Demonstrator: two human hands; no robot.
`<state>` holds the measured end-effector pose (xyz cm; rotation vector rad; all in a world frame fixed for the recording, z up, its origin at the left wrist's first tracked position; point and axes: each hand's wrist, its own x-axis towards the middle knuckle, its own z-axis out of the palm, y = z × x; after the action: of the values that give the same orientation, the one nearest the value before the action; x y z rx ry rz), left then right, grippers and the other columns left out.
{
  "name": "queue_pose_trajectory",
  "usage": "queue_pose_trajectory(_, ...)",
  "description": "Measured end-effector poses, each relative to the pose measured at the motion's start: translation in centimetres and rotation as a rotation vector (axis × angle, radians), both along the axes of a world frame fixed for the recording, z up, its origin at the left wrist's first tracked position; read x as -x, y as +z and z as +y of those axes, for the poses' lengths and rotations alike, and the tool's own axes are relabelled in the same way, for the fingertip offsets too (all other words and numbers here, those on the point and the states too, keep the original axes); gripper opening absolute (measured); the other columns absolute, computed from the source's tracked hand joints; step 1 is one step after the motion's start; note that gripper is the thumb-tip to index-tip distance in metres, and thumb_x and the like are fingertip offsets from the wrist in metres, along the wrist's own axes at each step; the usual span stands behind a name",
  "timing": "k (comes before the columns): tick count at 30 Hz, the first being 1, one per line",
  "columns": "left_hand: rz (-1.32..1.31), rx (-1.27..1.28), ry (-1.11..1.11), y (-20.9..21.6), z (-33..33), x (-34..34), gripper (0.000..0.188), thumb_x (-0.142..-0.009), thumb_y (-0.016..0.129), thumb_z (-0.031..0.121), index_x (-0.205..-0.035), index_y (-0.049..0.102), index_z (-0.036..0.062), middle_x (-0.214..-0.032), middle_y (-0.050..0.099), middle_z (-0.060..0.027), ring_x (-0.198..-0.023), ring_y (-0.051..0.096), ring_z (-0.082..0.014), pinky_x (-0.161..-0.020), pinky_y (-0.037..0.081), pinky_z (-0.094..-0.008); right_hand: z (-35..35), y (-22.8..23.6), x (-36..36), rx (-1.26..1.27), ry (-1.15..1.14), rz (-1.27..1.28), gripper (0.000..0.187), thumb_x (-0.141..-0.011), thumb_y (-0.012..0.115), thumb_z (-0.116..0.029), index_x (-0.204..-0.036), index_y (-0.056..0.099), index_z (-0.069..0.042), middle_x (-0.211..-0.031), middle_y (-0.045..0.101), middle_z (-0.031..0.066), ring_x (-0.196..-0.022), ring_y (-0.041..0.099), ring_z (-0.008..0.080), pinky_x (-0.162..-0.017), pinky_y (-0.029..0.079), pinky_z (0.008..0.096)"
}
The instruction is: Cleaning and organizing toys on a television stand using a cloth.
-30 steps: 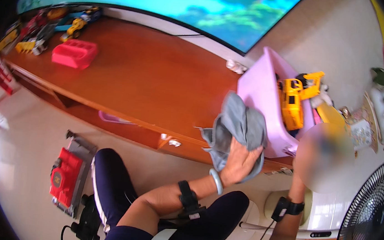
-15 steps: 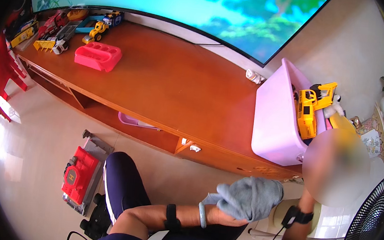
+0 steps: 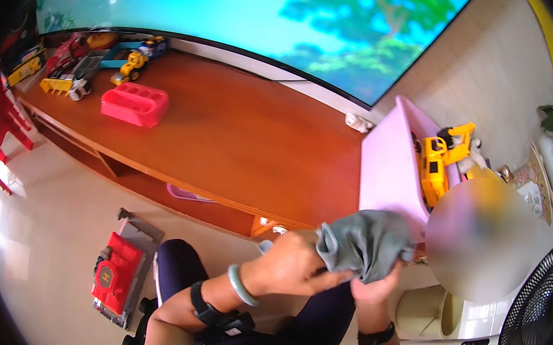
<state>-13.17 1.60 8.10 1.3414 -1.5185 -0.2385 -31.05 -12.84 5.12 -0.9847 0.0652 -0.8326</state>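
A bunched grey cloth (image 3: 367,246) is gathered between my two hands, in front of the wooden cabinet. My left hand (image 3: 291,262), bracelet at the wrist, has its fingers curled at the cloth's left side and lower edge. From below on the right, my right hand (image 3: 378,288) grips the same cloth; folds hide part of its fingers. Beyond the hands, a pink storage box (image 3: 389,166) stands at the cabinet's right end. A yellow toy excavator (image 3: 433,170) sticks out of its top among other toys.
The wooden cabinet (image 3: 241,130) carries a red tray with hollows (image 3: 135,103) and several toy vehicles (image 3: 68,75) under a large screen (image 3: 250,19). A red-and-grey toy (image 3: 119,274) lies on the floor. At right are a beige bin (image 3: 419,311) and a black fan (image 3: 541,307).
My right hand has come from beside the pink box to the cloth and now holds it too. My left hand has turned over the cloth, which has risen slightly and been rebunched.
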Motion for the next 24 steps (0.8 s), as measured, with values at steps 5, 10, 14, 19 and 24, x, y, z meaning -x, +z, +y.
queue_pose_trajectory(5, -0.442, 0.083, 0.584, -2.2, 3.1, -9.9, 0.027, -0.085, 0.074, 0.032, -0.102, 0.074, 0.011, -0.114, 0.067, -0.0156, -0.116, 0.061, -0.0365, -0.099, 0.046, -0.0517, -4.0, 3.8, -0.2, 0.663, -0.18, 0.378, 0.068, -0.096, 0.053, -0.045, -0.15, 0.037, -0.007, -0.15, 0.045, 0.0139, -0.141, 0.04, 0.0321, -0.116, 0.031, 0.0516)
queue_pose_trajectory(10, -0.585, -0.139, 0.752, -7.6, 5.2, -14.7, 0.042, -0.089, 0.064, 0.038, -0.126, 0.068, 0.018, -0.138, 0.057, -0.0133, -0.132, 0.049, -0.0385, -0.11, 0.032, -0.0611, 0.0, -0.1, -9.3, 1.818, -0.219, 1.193, 0.071, -0.081, 0.074, -0.033, -0.146, 0.049, -0.018, -0.154, 0.034, 0.0202, -0.143, 0.031, 0.0421, -0.112, 0.021, 0.0681)
queue_pose_trajectory(14, -0.399, -0.056, 0.706, -6.0, 5.3, -14.6, 0.054, -0.085, 0.062, 0.028, -0.136, 0.055, 0.0137, -0.137, 0.057, -0.0155, -0.133, 0.048, -0.0385, -0.112, 0.032, -0.0593, 0.5, 0.0, -13.2, 1.817, -0.217, 1.216, 0.076, -0.084, 0.069, -0.042, -0.151, 0.041, -0.019, -0.158, 0.029, 0.0193, -0.145, 0.029, 0.0412, -0.113, 0.019, 0.0673)
queue_pose_trajectory(19, -0.148, 0.232, 0.634, -6.0, 8.5, -16.7, 0.051, -0.076, 0.064, 0.007, -0.126, 0.055, 0.0052, -0.127, 0.061, -0.0177, -0.129, 0.053, -0.037, -0.112, 0.037, -0.0541, 1.9, -1.6, -25.2, 1.848, -0.075, 1.163, 0.076, -0.091, 0.057, -0.052, -0.156, 0.033, -0.02, -0.162, 0.023, 0.0195, -0.148, 0.023, 0.0406, -0.113, 0.016, 0.0688)
queue_pose_trajectory(24, -0.148, 0.26, 1.029, -5.3, 16.4, -23.3, 0.033, -0.075, 0.06, -0.008, -0.107, 0.061, 0.0031, -0.107, 0.065, -0.0156, -0.102, 0.063, -0.0348, -0.089, 0.051, -0.0427, 4.1, -0.6, -35.8, 1.767, -0.112, 1.144, 0.08, -0.089, 0.057, -0.056, -0.156, 0.027, -0.022, -0.161, 0.022, 0.0186, -0.148, 0.023, 0.041, -0.112, 0.015, 0.0708)
